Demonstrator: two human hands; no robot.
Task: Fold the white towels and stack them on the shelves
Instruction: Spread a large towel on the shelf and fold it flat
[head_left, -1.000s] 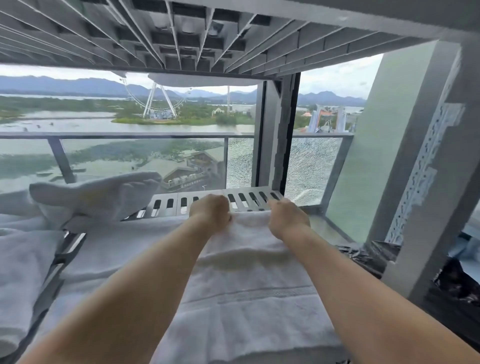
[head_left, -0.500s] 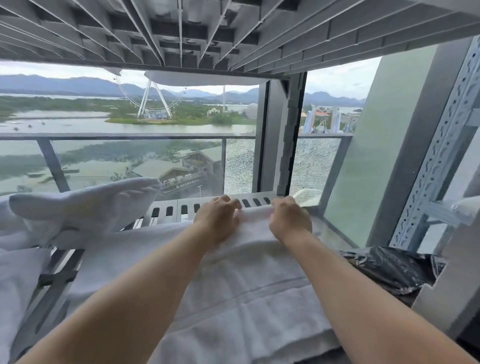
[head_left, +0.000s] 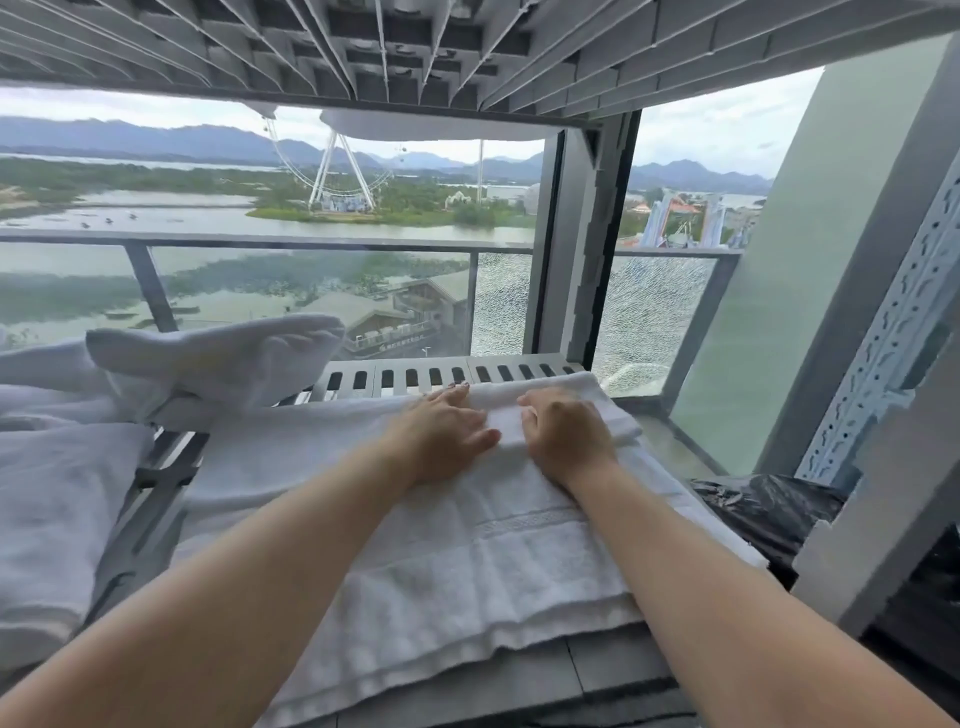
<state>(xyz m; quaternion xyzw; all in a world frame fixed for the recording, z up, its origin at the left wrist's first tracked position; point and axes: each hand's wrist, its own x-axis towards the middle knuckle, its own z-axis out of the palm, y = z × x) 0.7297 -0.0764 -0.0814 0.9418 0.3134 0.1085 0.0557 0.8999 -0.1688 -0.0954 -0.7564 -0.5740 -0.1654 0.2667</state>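
Light: bright overcast daylight through the window (head_left: 311, 270) ahead; shadows: soft, faint; shelf underside (head_left: 363, 47) above dimmer; folded towel (head_left: 467, 561) near-overexposed, weave legible; edges: wide-angle bending, blocky smearing right; focus: fairly sharp centre.

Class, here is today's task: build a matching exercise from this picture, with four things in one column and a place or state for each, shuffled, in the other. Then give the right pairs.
Things
1. left hand
2. folded towel
3. crumpled towel
4. black bag

Places or states
a. dark and crinkled, at the right edge
b. fingers straight, resting on white cloth
c. heaped at the left
d. spread flat on the slatted shelf, in the middle

Pairs: 1-b; 2-d; 3-c; 4-a
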